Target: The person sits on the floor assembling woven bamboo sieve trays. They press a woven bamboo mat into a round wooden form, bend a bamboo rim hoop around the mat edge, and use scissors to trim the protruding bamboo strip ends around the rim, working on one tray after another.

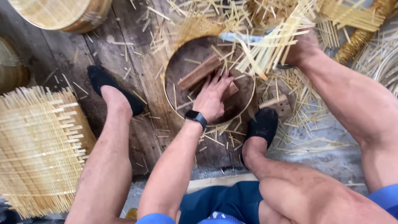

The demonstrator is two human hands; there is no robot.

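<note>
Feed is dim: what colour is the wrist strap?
Black; the strap on the left wrist shows clearly in the head view.

Bamboo strips point(290, 89) littering plank floor point(120, 54)

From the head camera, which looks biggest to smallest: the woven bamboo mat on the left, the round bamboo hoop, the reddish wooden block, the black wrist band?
1. Woven bamboo mat, though it lies nearer the camera.
2. Round bamboo hoop.
3. Reddish wooden block.
4. Black wrist band.

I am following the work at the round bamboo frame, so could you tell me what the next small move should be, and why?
Probably bring the bundle of bamboo strips in the right hand down into the hoop. The left hand already presses flat on the wooden blocks inside it, and the strips hang just over its far rim.
</note>
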